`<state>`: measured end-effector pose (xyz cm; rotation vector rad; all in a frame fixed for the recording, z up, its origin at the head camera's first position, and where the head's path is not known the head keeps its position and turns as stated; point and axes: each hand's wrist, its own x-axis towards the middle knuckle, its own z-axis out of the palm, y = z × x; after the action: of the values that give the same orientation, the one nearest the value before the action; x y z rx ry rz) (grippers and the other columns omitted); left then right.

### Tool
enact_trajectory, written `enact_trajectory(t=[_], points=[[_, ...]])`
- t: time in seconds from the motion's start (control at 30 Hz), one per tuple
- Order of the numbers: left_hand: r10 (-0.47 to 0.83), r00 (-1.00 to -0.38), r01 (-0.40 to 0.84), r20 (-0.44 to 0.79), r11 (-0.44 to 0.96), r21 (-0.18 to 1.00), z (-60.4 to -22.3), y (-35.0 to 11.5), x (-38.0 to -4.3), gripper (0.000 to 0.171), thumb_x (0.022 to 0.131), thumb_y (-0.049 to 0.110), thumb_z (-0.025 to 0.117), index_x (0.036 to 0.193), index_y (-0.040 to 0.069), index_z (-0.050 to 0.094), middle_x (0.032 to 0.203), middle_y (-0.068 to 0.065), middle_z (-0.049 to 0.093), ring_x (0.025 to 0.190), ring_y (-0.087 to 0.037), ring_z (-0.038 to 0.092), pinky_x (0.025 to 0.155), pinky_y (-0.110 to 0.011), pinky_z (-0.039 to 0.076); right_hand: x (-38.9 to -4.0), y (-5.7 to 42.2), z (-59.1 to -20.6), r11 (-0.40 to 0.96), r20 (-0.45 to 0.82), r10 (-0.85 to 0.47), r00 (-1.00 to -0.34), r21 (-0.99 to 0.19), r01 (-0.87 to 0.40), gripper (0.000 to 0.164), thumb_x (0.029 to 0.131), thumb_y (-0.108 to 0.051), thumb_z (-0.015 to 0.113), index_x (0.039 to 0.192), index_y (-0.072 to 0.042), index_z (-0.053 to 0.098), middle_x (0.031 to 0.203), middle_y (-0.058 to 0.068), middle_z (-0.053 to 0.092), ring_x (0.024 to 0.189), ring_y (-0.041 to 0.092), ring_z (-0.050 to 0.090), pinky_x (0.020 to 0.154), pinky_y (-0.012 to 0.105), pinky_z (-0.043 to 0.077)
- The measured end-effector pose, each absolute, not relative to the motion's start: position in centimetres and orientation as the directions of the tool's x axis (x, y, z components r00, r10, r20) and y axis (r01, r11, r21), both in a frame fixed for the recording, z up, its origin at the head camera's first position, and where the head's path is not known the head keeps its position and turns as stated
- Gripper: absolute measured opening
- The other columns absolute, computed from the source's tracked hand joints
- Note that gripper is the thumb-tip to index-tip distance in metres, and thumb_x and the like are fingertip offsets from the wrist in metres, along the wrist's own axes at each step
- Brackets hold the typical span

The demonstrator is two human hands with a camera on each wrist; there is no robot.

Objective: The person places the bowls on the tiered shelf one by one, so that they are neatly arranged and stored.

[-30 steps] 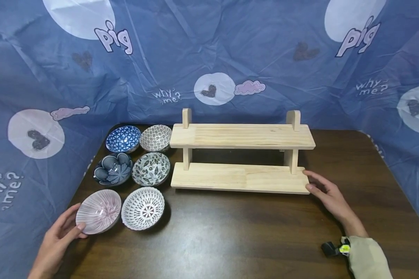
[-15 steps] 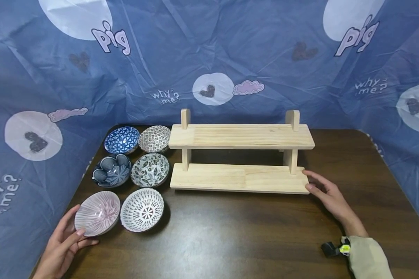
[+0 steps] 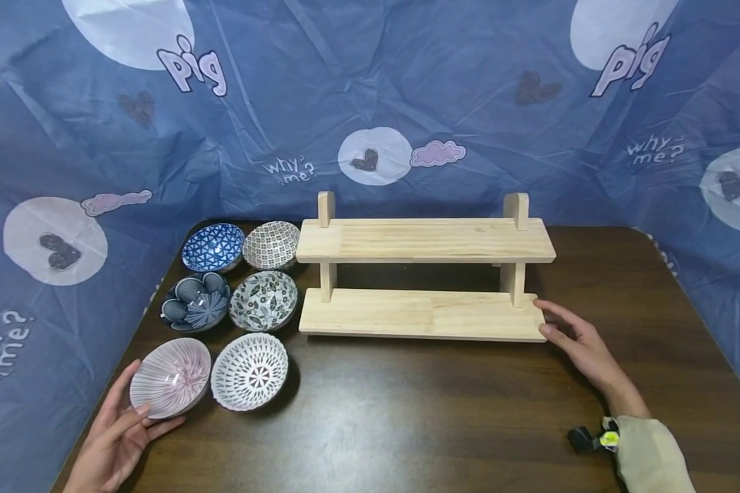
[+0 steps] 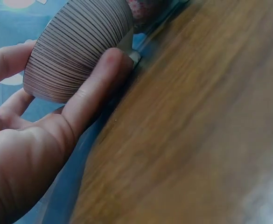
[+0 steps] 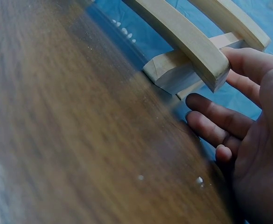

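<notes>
At the table's front left, my left hand (image 3: 114, 428) holds a pink-and-white striped bowl (image 3: 171, 378), thumb at its near side and fingers round its left. In the left wrist view the bowl's lined outer wall (image 4: 80, 51) shows between thumb and fingers. Beside it on the right stands a white bowl with dark dashes (image 3: 249, 372). My right hand (image 3: 586, 349) grips the right end of the lower board of a two-tier wooden shelf (image 3: 419, 313), thumb at the front corner and a finger at the back. In the right wrist view its other fingers (image 5: 215, 116) are curled below the board.
Behind the front pair stand a navy petal-patterned bowl (image 3: 195, 302), a leaf-patterned bowl (image 3: 263, 301), a blue geometric bowl (image 3: 213, 248) and a brown-checked bowl (image 3: 271, 245), close to the shelf's left end. A printed blue cloth (image 3: 370, 82) backs the brown table (image 3: 419, 418).
The left hand's lower fingers have moved further under the striped bowl. The whole view has shifted slightly, and the right hand has stayed at the shelf's end.
</notes>
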<state>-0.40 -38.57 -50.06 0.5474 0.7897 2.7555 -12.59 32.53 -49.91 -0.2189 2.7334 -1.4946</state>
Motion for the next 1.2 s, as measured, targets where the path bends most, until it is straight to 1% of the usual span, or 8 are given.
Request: enact_trajectory(t=[0.2,0.23,0.3,0.37,0.5,0.73,0.97,1.2], points=[[0.287,-0.917,-0.105,0.276,-0.843,0.527,-49.9,-38.4,-0.3,0.078,0.096,-0.019,0.002,0.161,0.022,0.013,0.153,-0.012,0.041,0.136,-0.042,0.051,0.107,-0.060,0.048,-12.5,32.6,-50.0,0.523,0.063,-0.130,-0.989,-0.843,-0.123,0.045,0.102,-0.022,0.057,0.146,-0.013,0.051,0.137,-0.027,0.051,0.108,-0.017,0.049,0.084,0.007,0.041],[0.281,-0.921,-0.100,0.271,-0.842,0.530,-49.9,-38.4,-0.2,0.078,0.096,-0.019,0.002,0.161,0.021,0.014,0.153,-0.012,0.041,0.136,-0.042,0.051,0.107,-0.059,0.049,-12.5,32.6,-50.0,0.521,0.066,-0.131,-0.989,-0.844,-0.125,0.045,0.102,-0.022,0.057,0.146,-0.013,0.051,0.137,-0.027,0.051,0.108,-0.017,0.049,0.084,0.007,0.041],[0.270,-0.925,-0.092,0.266,-0.842,0.532,-49.8,-38.4,-0.2,0.078,0.096,-0.020,0.002,0.161,0.021,0.015,0.152,-0.012,0.042,0.135,-0.041,0.052,0.106,-0.059,0.049,-12.5,32.6,-50.1,0.517,0.068,-0.133,-0.989,-0.847,-0.127,0.045,0.103,-0.021,0.056,0.146,-0.012,0.051,0.136,-0.030,0.050,0.108,-0.017,0.050,0.084,0.007,0.041],[0.258,-0.930,-0.083,0.262,-0.841,0.535,-49.8,-38.3,-0.2,0.078,0.096,-0.020,0.003,0.160,0.020,0.017,0.151,-0.013,0.043,0.135,-0.041,0.053,0.105,-0.059,0.050,-12.6,32.6,-50.1,0.513,0.068,-0.136,-0.988,-0.849,-0.129,0.046,0.103,-0.021,0.056,0.147,-0.010,0.050,0.132,-0.036,0.048,0.108,-0.017,0.050,0.084,0.006,0.042],[0.240,-0.934,-0.068,0.265,-0.847,0.528,-49.8,-38.3,-0.2,0.078,0.095,-0.021,0.003,0.160,0.019,0.017,0.150,-0.014,0.044,0.134,-0.041,0.053,0.105,-0.059,0.050,-12.6,32.6,-50.1,0.506,0.065,-0.138,-0.988,-0.853,-0.127,0.047,0.103,-0.020,0.056,0.147,-0.007,0.049,0.128,-0.040,0.045,0.108,-0.017,0.050,0.084,0.006,0.043],[0.228,-0.933,-0.059,0.280,-0.861,0.505,-49.4,-38.3,-0.1,0.077,0.095,-0.020,0.002,0.160,0.017,0.019,0.149,-0.017,0.045,0.132,-0.045,0.054,0.105,-0.060,0.050,-12.7,32.5,-50.0,0.505,0.061,-0.142,-0.988,-0.854,-0.125,0.047,0.103,-0.021,0.056,0.147,-0.006,0.048,0.125,-0.039,0.046,0.108,-0.017,0.051,0.083,0.006,0.043],[0.218,-0.926,-0.017,0.308,-0.840,0.543,-48.3,-38.1,-0.5,0.075,0.094,-0.020,0.002,0.160,0.013,0.017,0.149,-0.019,0.044,0.128,-0.045,0.057,0.102,-0.059,0.053,-12.7,32.6,-50.1,0.504,0.063,-0.145,-0.987,-0.854,-0.128,0.047,0.103,-0.020,0.056,0.147,-0.006,0.048,0.125,-0.039,0.046,0.107,-0.017,0.051,0.083,0.006,0.044],[0.238,-0.899,-0.028,0.369,-0.870,0.493,-46.7,-37.7,-1.0,0.074,0.093,-0.018,-0.003,0.160,0.010,0.014,0.151,-0.024,0.041,0.130,-0.050,0.053,0.105,-0.063,0.049,-12.7,32.6,-50.1,0.505,0.065,-0.145,-0.987,-0.853,-0.130,0.047,0.103,-0.020,0.056,0.147,-0.006,0.048,0.125,-0.039,0.047,0.108,-0.016,0.051,0.083,0.007,0.043]])
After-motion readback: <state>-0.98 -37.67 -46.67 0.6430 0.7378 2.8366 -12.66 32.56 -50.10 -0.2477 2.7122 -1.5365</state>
